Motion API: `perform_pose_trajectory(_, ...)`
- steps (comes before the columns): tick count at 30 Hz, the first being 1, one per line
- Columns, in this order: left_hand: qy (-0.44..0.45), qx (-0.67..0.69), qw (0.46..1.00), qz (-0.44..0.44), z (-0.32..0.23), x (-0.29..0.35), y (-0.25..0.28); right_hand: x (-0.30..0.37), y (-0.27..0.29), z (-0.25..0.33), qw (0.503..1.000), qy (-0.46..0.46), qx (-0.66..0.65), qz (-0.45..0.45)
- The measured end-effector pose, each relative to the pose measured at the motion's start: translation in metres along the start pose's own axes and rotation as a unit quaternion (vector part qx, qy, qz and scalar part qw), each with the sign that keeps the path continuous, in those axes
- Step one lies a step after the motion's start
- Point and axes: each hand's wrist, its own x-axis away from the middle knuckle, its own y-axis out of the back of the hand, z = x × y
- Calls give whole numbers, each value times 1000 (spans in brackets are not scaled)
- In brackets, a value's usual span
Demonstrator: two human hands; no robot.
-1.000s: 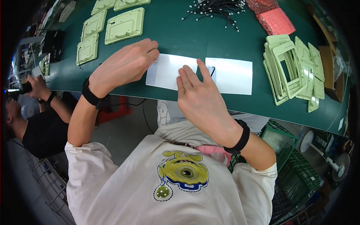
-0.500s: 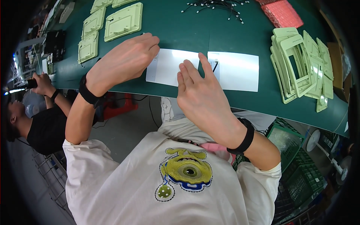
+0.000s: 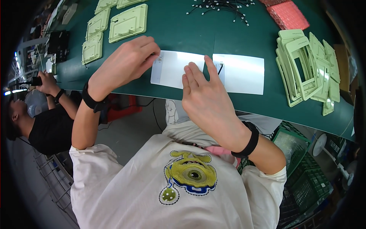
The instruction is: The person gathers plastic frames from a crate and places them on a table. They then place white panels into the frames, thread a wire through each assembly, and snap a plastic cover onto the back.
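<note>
Two glossy white rectangular panels lie side by side on the green table. My right hand (image 3: 207, 91) rests across the right part of the left panel (image 3: 171, 68), fingers stretched out flat and the index finger apart, near the gap. The right panel (image 3: 244, 74) has a short black cable (image 3: 220, 69) at its left edge. At the left panel's upper left corner my left hand (image 3: 124, 63) is closed in a pinch, beside a strip with small marks. Whatever its fingertips hold, if anything, is hidden.
Pale green plastic housings (image 3: 128, 23) lie at the far left, and pale green frames (image 3: 299, 65) are piled at the right. Black cables with white connectors (image 3: 223, 7) and pink bubble wrap (image 3: 288, 15) lie at the back. A co-worker (image 3: 49, 126) sits at the left.
My left fingertips have come down slightly to the panel's upper left corner. My right hand stays on the panel. The whole view has shifted a little.
</note>
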Motion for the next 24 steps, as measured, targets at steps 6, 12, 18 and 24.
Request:
perform_pose_trajectory(6,142,224,964,-24,-19,4,11,-3,18,-12,999,-8,-34,28)
perform_pose_trajectory(12,252,518,816,37,-32,14,16,-20,40,-19,965,-49,-171,-193)
perform_pose_trajectory(18,258,594,757,79,-41,15,13,-20,28,-19,971,7,-134,-200)
perform_pose_trajectory(24,83,343,930,-99,-52,23,-2,-18,17,-17,954,-37,-231,-188)
